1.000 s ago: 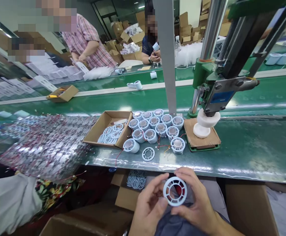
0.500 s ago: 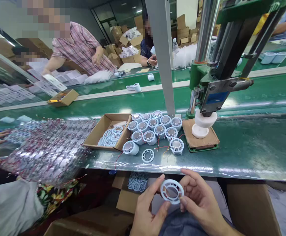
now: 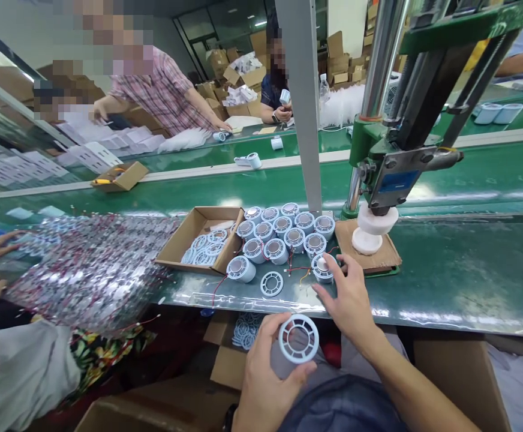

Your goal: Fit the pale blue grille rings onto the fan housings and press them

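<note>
My left hand pinches a light blue spoked ring by its edge, over my lap in front of the bench. My right hand reaches over the bench edge with thumb and fingers apart. Its fingertips overlap the right side of the nearest light blue cylindrical housing; whether they touch it is unclear. Behind and left of that housing stand several similar housings with red wires. Another spoked ring lies flat near the front edge, beside a separate housing.
A green hand press with white round dies stands over a cardboard-covered base at right. Left are a cardboard box of rings and a heap of wired parts. Co-workers sit left and across the belt; an open carton is below.
My right hand has let go of the spoked ring and moved forward to the nearest housing. My left hand keeps the ring, now shifted slightly left. The co-worker across has moved their arms.
</note>
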The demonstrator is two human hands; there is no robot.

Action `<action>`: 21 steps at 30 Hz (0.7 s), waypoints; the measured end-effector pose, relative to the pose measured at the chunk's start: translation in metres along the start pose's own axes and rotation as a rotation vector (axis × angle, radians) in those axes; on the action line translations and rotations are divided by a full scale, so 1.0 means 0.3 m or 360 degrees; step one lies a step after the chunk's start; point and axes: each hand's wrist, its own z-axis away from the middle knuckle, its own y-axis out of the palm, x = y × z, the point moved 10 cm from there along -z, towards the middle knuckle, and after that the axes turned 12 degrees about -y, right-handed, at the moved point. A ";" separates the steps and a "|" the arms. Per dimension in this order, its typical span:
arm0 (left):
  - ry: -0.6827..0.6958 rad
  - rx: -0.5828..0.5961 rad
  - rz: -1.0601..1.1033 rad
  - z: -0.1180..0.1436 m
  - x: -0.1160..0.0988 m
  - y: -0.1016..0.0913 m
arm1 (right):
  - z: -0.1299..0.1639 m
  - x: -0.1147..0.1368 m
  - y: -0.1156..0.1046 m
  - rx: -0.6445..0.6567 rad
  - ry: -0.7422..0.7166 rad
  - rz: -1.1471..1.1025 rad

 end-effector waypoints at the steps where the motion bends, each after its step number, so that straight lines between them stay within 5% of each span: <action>1: 0.0015 -0.0018 0.0016 -0.001 -0.011 -0.006 | -0.017 0.005 0.019 0.0014 -0.0053 0.0102; 4: 0.0010 -0.0042 0.0042 -0.003 -0.027 -0.018 | -0.019 0.019 0.034 0.0002 -0.0123 0.0162; 12: 0.0130 -0.0112 -0.0043 -0.002 -0.050 -0.031 | 0.065 -0.001 -0.069 0.0009 -0.0091 -0.0095; 21: 0.0231 -0.0096 -0.0165 -0.020 -0.109 -0.026 | 0.077 -0.052 -0.056 0.0014 -0.0079 -0.0158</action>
